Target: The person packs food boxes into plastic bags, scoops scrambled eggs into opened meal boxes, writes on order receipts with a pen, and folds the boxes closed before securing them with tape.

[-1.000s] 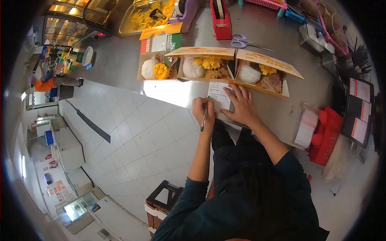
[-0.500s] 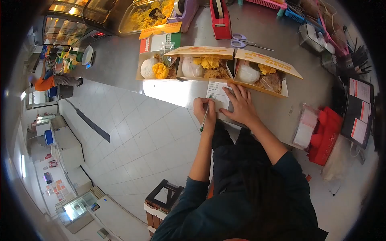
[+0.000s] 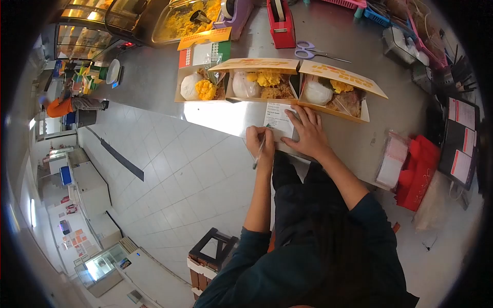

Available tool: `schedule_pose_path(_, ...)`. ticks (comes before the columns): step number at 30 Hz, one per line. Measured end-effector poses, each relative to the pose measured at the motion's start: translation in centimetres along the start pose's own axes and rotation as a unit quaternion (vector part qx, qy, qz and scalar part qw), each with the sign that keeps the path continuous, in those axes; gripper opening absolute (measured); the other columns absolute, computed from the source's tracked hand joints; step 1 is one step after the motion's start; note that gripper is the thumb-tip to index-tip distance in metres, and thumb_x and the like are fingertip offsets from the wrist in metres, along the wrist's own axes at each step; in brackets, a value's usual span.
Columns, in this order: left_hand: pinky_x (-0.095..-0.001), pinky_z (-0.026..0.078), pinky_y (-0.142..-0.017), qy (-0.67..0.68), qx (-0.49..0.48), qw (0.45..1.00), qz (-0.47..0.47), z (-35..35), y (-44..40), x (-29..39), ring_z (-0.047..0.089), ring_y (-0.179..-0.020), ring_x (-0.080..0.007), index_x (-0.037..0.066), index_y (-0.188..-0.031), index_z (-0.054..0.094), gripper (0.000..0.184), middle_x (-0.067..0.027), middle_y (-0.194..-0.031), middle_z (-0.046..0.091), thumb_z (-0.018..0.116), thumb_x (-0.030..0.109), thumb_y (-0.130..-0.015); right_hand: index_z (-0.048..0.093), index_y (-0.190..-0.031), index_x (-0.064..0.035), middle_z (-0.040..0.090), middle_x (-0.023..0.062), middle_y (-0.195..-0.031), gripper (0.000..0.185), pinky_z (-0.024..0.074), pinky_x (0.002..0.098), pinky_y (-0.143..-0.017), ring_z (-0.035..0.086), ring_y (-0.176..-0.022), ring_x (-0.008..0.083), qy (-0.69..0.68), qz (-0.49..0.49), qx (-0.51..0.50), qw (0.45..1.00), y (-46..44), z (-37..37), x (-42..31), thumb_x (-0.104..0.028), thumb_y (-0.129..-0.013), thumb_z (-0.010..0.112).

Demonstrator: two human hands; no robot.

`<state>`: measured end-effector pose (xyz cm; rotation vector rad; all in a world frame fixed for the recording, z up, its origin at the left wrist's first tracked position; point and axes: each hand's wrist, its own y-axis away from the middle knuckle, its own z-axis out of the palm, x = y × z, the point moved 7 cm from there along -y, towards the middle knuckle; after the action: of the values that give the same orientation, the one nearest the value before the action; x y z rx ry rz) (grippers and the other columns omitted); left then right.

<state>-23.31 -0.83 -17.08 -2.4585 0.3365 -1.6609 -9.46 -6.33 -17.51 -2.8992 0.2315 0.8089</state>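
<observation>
My left hand [image 3: 257, 139] is closed around a pen [image 3: 260, 152], its tip end resting on a printed paper slip [image 3: 279, 118] at the counter's front edge. Fingers spread, my right hand [image 3: 310, 134] lies flat at the slip's right side and presses it down. Just behind the slip stand three open food boxes: a left box [image 3: 179, 96], a middle box [image 3: 241, 100] and a right box [image 3: 339, 114]. Each holds a wrapped white mound, yellow food and a brown piece that looks fried.
Purple-handled scissors [image 3: 304, 50], a red tape dispenser [image 3: 281, 31] and a purple one [image 3: 237, 23] sit farther back. A tray of yellow food [image 3: 177, 25] is at back left. Red bags [image 3: 418, 174] and a screen [image 3: 457, 138] lie right. A person in orange [image 3: 60, 107] stands far left.
The pen's upper end has swung slightly left and down in my left hand. My right hand stays on the slip. The whole view has shifted a little.
</observation>
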Motion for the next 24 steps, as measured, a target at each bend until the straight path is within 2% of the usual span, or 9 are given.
schedule_pose_path(6,-0.0250,0.040,-0.054,-0.008,-0.080,0.996,0.043,0.6,0.1,0.8,0.049,-0.058,-0.0135,-0.001,-0.069,0.046,0.009,-0.0083,-0.065,0.050,0.053,0.002,-0.073,0.037,-0.122,-0.0108,0.028,0.0080,-0.127,0.070,0.0234,0.0431,-0.092,0.026,-0.116,0.0278,-0.009,-0.003,0.001,1.000,0.0,0.1,0.1,-0.040,-0.064,0.062)
schedule_pose_path(9,-0.0235,0.040,-0.054,0.006,-0.059,0.998,0.023,0.2,-0.6,-0.4,0.048,-0.059,-0.0120,0.000,-0.070,0.047,0.007,-0.0068,-0.065,0.050,0.053,0.001,-0.073,0.037,-0.122,-0.0114,0.028,0.0078,-0.127,0.070,0.0234,0.0432,-0.092,0.026,-0.116,0.0278,-0.012,0.002,0.002,1.000,0.0,0.1,0.1,-0.040,-0.063,0.062)
schedule_pose_path(12,-0.0222,0.039,-0.054,0.122,-0.059,0.987,-0.086,-0.5,-0.3,-2.0,0.048,-0.060,-0.0106,0.001,-0.070,0.047,0.007,-0.0052,-0.067,0.051,0.052,0.000,-0.074,0.037,-0.122,-0.0118,0.029,0.0077,-0.127,0.070,0.0236,0.0430,-0.092,0.026,-0.116,0.0277,-0.003,-0.004,0.010,1.000,0.0,-0.1,0.0,-0.040,-0.063,0.062)
schedule_pose_path(15,-0.0216,0.039,-0.055,0.190,-0.003,0.976,-0.108,-1.6,0.0,-1.7,0.047,-0.061,-0.0095,0.001,-0.070,0.047,0.007,-0.0041,-0.068,0.051,0.053,0.001,-0.074,0.037,-0.122,-0.0118,0.029,0.0078,-0.127,0.070,0.0234,0.0429,-0.092,0.026,-0.116,0.0276,-0.004,0.002,0.001,1.000,0.0,-0.1,0.0,-0.040,-0.063,0.062)
schedule_pose_path(18,-0.0225,0.039,-0.055,0.096,-0.030,0.993,-0.056,-1.3,0.3,-0.9,0.047,-0.060,-0.0101,0.000,-0.071,0.047,0.007,-0.0048,-0.066,0.050,0.054,0.003,-0.074,0.037,-0.122,-0.0112,0.027,0.0088,-0.128,0.068,0.0228,0.0451,-0.094,0.025,-0.118,0.0282,-0.006,0.005,-0.019,1.000,0.0,-0.1,-0.1,-0.043,-0.065,0.060)
schedule_pose_path(23,-0.0238,0.041,-0.054,-0.022,-0.100,0.994,0.031,-0.6,0.3,0.4,0.050,-0.059,-0.0112,0.000,-0.069,0.048,0.009,-0.0076,-0.068,0.053,0.055,0.003,-0.073,0.039,-0.119,-0.0107,0.029,0.0079,-0.126,0.066,0.0233,0.0430,-0.093,0.026,-0.116,0.0275,-0.003,-0.003,0.002,1.000,-0.1,-0.2,-0.1,-0.040,-0.064,0.062)
schedule_pose_path(24,-0.0239,0.041,-0.055,-0.007,-0.095,0.995,-0.004,-0.7,0.2,0.0,0.050,-0.059,-0.0113,-0.001,-0.070,0.048,0.009,-0.0079,-0.070,0.054,0.056,0.003,-0.073,0.040,-0.117,-0.0104,0.030,0.0075,-0.126,0.064,0.0233,0.0420,-0.092,0.027,-0.115,0.0272,-0.001,-0.004,0.009,1.000,0.0,-0.4,-0.2,-0.039,-0.063,0.063)
